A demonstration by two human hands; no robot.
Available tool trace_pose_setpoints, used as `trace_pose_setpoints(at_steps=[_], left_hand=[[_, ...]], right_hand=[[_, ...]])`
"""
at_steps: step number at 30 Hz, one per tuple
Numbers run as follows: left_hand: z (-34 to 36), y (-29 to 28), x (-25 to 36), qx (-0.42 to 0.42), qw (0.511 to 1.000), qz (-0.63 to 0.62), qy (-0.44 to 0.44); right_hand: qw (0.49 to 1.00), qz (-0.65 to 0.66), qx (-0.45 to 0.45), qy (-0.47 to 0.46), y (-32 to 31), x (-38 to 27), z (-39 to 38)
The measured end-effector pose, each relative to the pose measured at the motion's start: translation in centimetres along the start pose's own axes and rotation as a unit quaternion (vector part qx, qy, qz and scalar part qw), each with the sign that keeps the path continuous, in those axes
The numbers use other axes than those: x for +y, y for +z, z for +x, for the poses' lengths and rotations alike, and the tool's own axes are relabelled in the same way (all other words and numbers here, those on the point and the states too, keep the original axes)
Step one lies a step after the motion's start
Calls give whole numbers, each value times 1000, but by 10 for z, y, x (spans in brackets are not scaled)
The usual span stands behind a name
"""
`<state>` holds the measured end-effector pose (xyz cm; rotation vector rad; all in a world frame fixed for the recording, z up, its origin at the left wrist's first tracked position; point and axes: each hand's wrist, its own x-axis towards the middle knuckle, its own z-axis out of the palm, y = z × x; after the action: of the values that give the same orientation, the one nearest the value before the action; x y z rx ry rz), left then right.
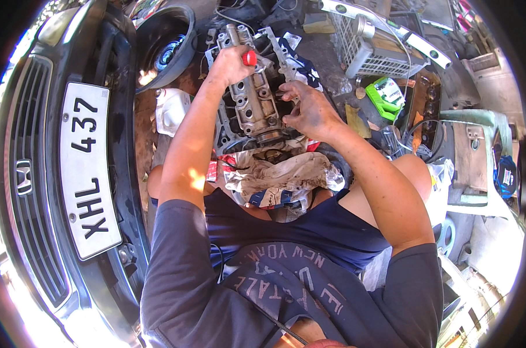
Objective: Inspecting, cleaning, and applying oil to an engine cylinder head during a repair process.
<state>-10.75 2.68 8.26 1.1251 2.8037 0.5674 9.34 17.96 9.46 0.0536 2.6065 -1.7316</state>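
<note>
- At 1 o'clock, the right hand (pixel 311 112) arches, fingers curled apart, grip released.
- At 12 o'clock sits the metal engine (pixel 255 104).
- Over its far end, toward 11 o'clock, the outstretched left hand (pixel 230 65) clenches a red-ended object (pixel 249 58).

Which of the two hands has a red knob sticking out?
The left hand, closed over the metal engine part, the red knob at its inner side. The right hand, beside that part, is held open, with no knob.
</note>
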Motion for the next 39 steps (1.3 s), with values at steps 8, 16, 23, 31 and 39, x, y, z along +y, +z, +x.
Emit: trace_pose_setpoints(at_steps=[8, 16, 23, 31, 39], left_hand=[[-1, 2, -3, 11, 1000, -13, -14], [-2, -2, -23, 32, 990, -132, -44], [-28, -9, -55, 49, 986, -119, -102], [-36, -8, -52, 48, 999, -2, 3], [-34, -2, -57, 24, 997, 49, 49]], right_hand=[[1000, 10, -15, 20, -2, -5, -1], [1000, 17, -8, 10, -2, -2, -1], [1000, 11, -19, 19, -2, -3, -1], [1000, -15, -15, 0, 3, -3, 2], [1000, -12, -13, -10, 5, 0, 3]])
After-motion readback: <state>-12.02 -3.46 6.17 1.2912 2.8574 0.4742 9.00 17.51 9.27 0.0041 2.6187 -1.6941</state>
